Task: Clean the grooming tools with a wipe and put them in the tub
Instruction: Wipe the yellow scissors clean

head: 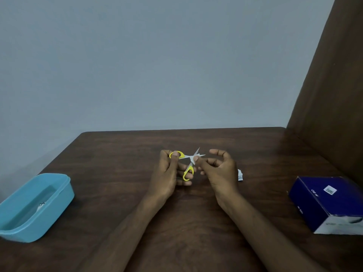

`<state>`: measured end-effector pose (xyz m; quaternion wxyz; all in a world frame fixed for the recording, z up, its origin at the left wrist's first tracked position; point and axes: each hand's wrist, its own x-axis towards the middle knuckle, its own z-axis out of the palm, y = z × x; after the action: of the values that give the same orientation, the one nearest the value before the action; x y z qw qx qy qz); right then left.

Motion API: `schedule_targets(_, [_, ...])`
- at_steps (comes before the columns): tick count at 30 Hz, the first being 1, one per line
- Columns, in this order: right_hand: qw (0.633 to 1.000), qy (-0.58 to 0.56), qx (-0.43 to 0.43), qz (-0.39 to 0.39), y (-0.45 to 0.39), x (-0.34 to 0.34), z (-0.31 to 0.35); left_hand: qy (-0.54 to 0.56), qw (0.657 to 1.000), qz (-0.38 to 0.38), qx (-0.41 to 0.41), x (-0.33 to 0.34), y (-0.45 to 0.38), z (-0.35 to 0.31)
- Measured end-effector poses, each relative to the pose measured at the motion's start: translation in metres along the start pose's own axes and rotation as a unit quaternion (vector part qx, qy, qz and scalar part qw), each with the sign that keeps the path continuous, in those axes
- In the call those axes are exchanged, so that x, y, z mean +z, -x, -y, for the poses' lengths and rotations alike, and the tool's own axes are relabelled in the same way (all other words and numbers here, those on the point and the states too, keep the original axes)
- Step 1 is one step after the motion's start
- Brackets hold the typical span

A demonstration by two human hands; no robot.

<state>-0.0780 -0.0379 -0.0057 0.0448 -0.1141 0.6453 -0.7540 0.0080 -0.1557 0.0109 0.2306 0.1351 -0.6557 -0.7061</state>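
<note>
Over the dark surface (pixel 137 193) the left hand (pixel 167 173) gripped the splayed scissors (pixel 188 160) while the right hand (pixel 218 169), fingers loosely curled, pinched at the pivot, where I feared a bare blade point might nick a fingertip

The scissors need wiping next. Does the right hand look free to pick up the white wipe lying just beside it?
Probably yes. The right hand only pinches a blade of the yellow-handled scissors, which the left hand holds by the handles. The crumpled wipe lies on the table right beside it, with nothing between.
</note>
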Motion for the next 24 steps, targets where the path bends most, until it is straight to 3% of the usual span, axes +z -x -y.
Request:
schedule_targets(4, [1.000,0.011,-0.022,0.002,0.002,0.000,0.001,0.001,1.000,-0.008,0.005,-0.001,-0.002,0.002])
schedule_targets(14, [0.991,0.059,-0.041,-0.110,-0.007,-0.007,-0.001,0.004,1.000,0.010,0.016,0.000,-0.003,0.006])
schedule_targets(18, [0.991,0.078,-0.053,-0.090,-0.005,-0.006,-0.001,0.003,1.000,0.020,0.021,-0.001,-0.002,0.005])
schedule_targets(24, [0.988,0.086,-0.049,-0.119,-0.008,-0.010,0.000,-0.004,1.000,0.021,0.023,-0.002,-0.003,0.007])
